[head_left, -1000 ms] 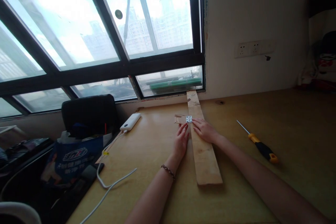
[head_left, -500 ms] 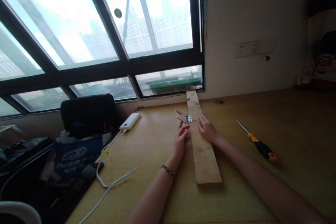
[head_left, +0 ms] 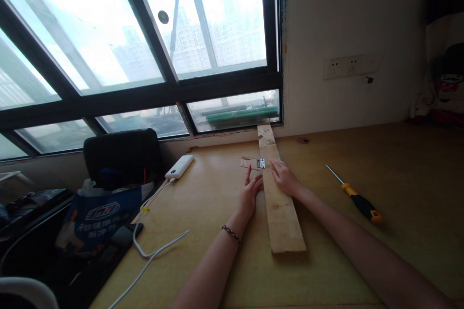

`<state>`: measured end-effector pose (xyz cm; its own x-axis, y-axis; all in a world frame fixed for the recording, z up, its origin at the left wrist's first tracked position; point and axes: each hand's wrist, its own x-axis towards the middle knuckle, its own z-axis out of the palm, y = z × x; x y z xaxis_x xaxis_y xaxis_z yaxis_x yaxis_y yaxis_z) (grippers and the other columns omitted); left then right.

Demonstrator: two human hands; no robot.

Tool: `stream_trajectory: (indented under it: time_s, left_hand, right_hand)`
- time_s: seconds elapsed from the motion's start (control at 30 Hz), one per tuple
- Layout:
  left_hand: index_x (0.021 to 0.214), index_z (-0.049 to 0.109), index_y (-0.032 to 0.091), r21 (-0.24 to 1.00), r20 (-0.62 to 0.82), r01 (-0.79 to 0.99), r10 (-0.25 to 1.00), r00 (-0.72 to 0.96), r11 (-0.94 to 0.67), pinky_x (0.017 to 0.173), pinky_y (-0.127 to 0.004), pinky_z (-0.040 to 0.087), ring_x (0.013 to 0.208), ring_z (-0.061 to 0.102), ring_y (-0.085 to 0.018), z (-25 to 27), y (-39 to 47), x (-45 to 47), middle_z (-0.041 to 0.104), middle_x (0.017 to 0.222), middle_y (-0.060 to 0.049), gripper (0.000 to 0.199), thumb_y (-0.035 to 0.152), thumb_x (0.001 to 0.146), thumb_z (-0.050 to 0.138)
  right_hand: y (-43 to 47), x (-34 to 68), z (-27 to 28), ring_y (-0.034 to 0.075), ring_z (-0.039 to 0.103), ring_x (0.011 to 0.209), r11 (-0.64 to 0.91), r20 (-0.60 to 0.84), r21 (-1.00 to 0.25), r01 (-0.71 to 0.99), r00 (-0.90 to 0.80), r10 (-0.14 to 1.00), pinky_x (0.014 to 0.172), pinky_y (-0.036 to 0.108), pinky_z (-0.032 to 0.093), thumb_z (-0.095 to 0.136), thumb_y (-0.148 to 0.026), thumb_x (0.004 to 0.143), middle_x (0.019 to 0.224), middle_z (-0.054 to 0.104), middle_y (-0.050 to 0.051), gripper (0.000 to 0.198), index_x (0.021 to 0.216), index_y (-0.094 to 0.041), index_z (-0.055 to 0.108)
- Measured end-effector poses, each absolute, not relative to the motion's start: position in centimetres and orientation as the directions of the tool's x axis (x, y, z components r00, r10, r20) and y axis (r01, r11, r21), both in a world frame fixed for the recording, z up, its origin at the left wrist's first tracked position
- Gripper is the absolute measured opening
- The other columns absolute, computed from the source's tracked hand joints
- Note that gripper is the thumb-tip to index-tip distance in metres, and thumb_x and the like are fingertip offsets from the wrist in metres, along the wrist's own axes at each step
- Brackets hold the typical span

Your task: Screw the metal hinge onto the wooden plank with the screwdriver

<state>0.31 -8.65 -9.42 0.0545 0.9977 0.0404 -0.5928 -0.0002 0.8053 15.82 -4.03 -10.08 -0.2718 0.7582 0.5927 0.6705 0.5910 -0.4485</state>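
Note:
A long wooden plank (head_left: 284,217) lies lengthwise on the table, its far end near the window frame. On its left edge a small metal hinge (head_left: 260,163) joins it to a short, rough-edged piece of wood (head_left: 248,161), which sticks out to the left, roughly level. My left hand (head_left: 248,195) is left of the plank, index fingertip at the near edge of the short piece and the other fingers loosely bent and apart. My right hand (head_left: 284,177) lies over the plank's right side beside the hinge, fingers stretched across its top.
A screwdriver (head_left: 357,200) with a yellow and black handle lies to the right on the table (head_left: 337,256). At the left edge is a white power bank (head_left: 179,167) with a white cable (head_left: 159,251). A black chair (head_left: 121,164) and a blue bag (head_left: 105,212) stand beyond that edge.
The short piece of wood has swung on its hinge from a tilted position to a flatter one. My left index finger has straightened toward it. My right hand has barely shifted.

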Motion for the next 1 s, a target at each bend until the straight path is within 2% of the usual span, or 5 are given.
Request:
stream_trajectory:
  time_s: [0.2, 0.37, 0.83, 0.93, 1.0]
  left_hand:
    - [0.132, 0.031, 0.027, 0.821, 0.021, -0.571, 0.998, 0.063, 0.019, 0.089, -0.036, 0.040, 0.097, 0.057, -0.021, -9.50, -8.85, 0.44, 0.062, 0.103, -0.007, 0.072, 0.026, 0.069, 0.064]
    - [0.130, 0.035, 0.027, 0.829, -0.015, -0.558, 1.000, 0.017, 0.023, 0.089, -0.034, 0.039, 0.097, 0.057, -0.020, -9.77, -8.82, 0.46, 0.061, 0.106, -0.006, 0.069, 0.029, 0.068, 0.066]
    - [0.131, 0.033, 0.030, 0.853, 0.048, -0.522, 0.998, 0.045, -0.017, 0.090, -0.034, 0.039, 0.099, 0.056, -0.020, -9.80, -9.10, 0.62, 0.061, 0.105, -0.005, 0.073, 0.026, 0.067, 0.067]
    - [0.128, 0.038, 0.030, 0.863, 0.061, -0.504, 0.997, 0.049, -0.028, 0.091, -0.034, 0.039, 0.102, 0.054, -0.021, -9.68, -9.06, 0.72, 0.056, 0.115, -0.006, 0.069, 0.023, 0.066, 0.068]
    - [0.122, 0.046, 0.030, 0.872, 0.091, -0.486, 0.995, 0.032, -0.064, 0.093, -0.034, 0.038, 0.106, 0.051, -0.022, -9.53, -9.02, 0.81, 0.047, 0.126, -0.005, 0.063, 0.019, 0.065, 0.068]
  right_hand:
    - [-4.09, 15.90, -9.79, 0.022, 0.034, 0.120, 0.593, 0.488, -0.346, 0.727, -0.400, 0.776, 0.098, 0.043, 0.031, 0.034, -0.013, 0.082, 0.130, 0.044, 0.002, 0.046, 0.127, -0.023, 0.041]
    - [-4.23, 15.88, -9.55, 0.024, 0.034, 0.120, 0.576, 0.459, -0.321, 0.752, -0.409, 0.789, 0.096, 0.044, 0.031, 0.034, -0.016, 0.084, 0.130, 0.045, 0.002, 0.043, 0.125, -0.023, 0.044]
    - [-4.27, 15.74, -9.49, 0.023, 0.035, 0.119, 0.574, 0.476, -0.327, 0.751, -0.394, 0.786, 0.097, 0.043, 0.031, 0.035, -0.016, 0.083, 0.128, 0.047, 0.003, 0.042, 0.123, -0.024, 0.045]
    - [-4.19, 15.73, -9.70, 0.021, 0.037, 0.119, 0.578, 0.517, -0.369, 0.728, -0.356, 0.778, 0.098, 0.041, 0.031, 0.035, -0.015, 0.082, 0.126, 0.048, 0.006, 0.043, 0.124, -0.020, 0.043]
    - [-4.09, 15.72, -9.95, 0.021, 0.038, 0.119, 0.578, 0.548, -0.424, 0.697, -0.311, 0.777, 0.099, 0.041, 0.031, 0.036, -0.014, 0.080, 0.127, 0.046, 0.009, 0.048, 0.128, -0.017, 0.037]
